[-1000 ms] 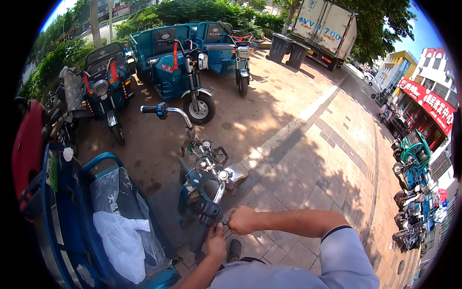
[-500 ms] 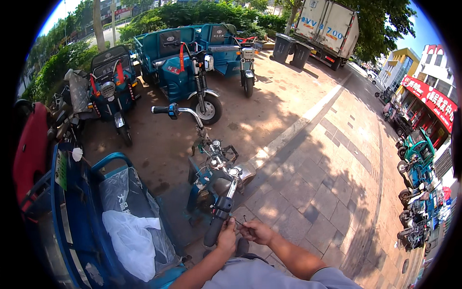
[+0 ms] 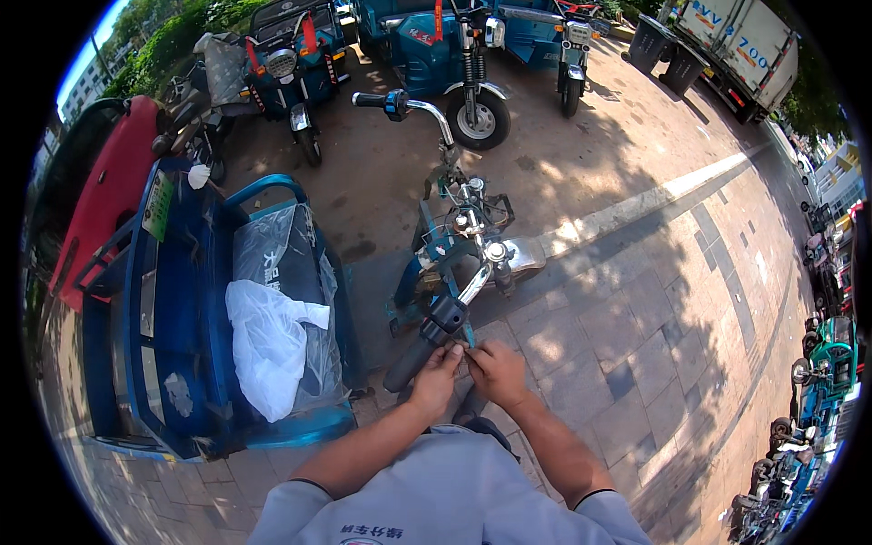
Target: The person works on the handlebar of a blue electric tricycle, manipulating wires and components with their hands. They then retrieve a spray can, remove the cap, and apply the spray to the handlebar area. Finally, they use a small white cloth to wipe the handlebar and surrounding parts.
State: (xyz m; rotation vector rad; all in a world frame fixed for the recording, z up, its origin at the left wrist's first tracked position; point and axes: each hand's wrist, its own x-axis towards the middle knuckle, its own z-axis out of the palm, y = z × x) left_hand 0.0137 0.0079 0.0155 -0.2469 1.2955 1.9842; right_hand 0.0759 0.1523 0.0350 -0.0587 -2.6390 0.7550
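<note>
Beside the black right-hand grip [image 3: 413, 361] of a three-wheeler's handlebar [image 3: 474, 284], my two hands meet with fingertips nearly touching. My left hand [image 3: 436, 380] is closed in a pinch just under the grip and the black switch housing [image 3: 447, 315]; what it pinches is too small to make out. My right hand [image 3: 498, 371] is closed too, thumb and forefinger together. A thin teal strip [image 3: 470, 335] sticks up at its fingertips; its kind cannot be told. The chrome bar runs up to the headstock with exposed cables [image 3: 468, 218] and a far grip [image 3: 371, 100].
To the left stands the blue cargo bed [image 3: 163, 345], with a plastic-wrapped seat [image 3: 272, 250] and a white plastic bag [image 3: 268, 341] on it. A red vehicle [image 3: 104, 204] is beyond. Parked three-wheelers [image 3: 477, 113], dark bins [image 3: 681, 71] and a truck [image 3: 740, 54] stand farther off.
The view has tilted down and shifted left. My right hand has come in closer to the left; the thin dark piece at its fingers no longer shows, and a teal strip does.
</note>
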